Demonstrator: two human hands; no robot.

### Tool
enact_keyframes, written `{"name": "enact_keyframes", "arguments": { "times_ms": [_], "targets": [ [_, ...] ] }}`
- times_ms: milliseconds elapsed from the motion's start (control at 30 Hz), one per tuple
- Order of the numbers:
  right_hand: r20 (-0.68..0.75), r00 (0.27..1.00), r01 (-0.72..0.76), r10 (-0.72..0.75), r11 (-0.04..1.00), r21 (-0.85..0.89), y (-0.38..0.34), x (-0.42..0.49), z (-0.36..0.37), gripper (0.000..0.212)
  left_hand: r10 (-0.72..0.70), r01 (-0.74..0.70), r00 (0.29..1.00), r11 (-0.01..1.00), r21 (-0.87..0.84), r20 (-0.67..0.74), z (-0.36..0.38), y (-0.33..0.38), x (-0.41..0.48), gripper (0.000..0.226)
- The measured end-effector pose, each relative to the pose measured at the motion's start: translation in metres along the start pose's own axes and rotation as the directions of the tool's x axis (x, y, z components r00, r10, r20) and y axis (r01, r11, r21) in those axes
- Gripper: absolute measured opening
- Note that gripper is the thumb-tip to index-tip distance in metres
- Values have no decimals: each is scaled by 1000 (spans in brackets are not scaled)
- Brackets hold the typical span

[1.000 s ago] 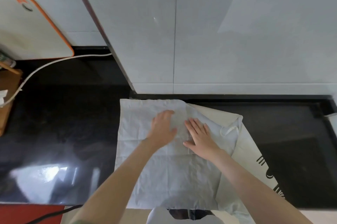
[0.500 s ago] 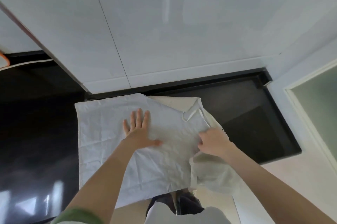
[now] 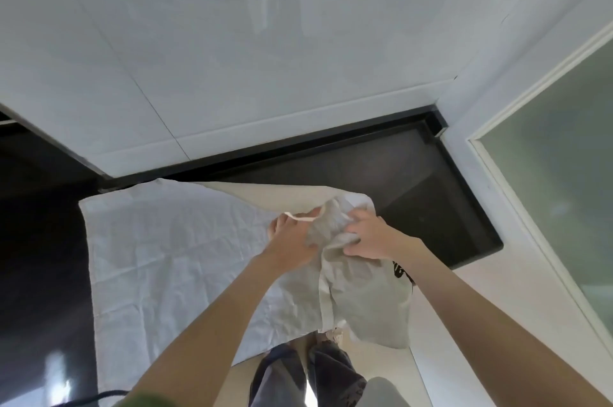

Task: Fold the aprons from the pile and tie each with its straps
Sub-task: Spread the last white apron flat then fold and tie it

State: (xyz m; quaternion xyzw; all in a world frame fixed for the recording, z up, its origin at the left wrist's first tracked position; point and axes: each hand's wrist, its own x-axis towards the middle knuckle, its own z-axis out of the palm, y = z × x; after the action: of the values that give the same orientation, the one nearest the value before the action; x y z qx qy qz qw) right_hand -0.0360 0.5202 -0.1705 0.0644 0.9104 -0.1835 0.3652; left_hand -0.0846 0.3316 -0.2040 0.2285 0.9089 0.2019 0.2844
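A pale grey-white apron (image 3: 159, 250) lies spread flat on the black countertop (image 3: 441, 207). Its right side is gathered and lifted, with a beige flap (image 3: 282, 196) turned up and a bunched section (image 3: 361, 300) hanging over the counter's front edge, showing a bit of black print. My left hand (image 3: 292, 239) grips the bunched cloth beside a cream strap (image 3: 303, 217). My right hand (image 3: 371, 235) clutches the same bunch from the right, fingers curled into the fabric.
White wall tiles (image 3: 265, 58) rise right behind the counter. A white-framed frosted glass panel (image 3: 557, 181) stands to the right. The counter ends at its right corner (image 3: 494, 245). My legs (image 3: 298, 373) show below the edge, and a dark cable (image 3: 99, 395) lies at bottom left.
The view swung right. My left hand left the flat middle of the apron and joined the right hand at the right side; both now bunch and lift that part.
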Motion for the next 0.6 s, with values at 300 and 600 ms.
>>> {"name": "enact_keyframes", "arguments": {
  "times_ms": [300,600],
  "targets": [
    [-435,899,-117,47,984,-136,79,-16,-38,24,-99,50,978,966,253,186,0,-38,11,131],
    [-183,855,-480,485,874,75,93,-14,-75,77,-214,130,930,952,277,300,-24,-50,10,79]
  ]
}}
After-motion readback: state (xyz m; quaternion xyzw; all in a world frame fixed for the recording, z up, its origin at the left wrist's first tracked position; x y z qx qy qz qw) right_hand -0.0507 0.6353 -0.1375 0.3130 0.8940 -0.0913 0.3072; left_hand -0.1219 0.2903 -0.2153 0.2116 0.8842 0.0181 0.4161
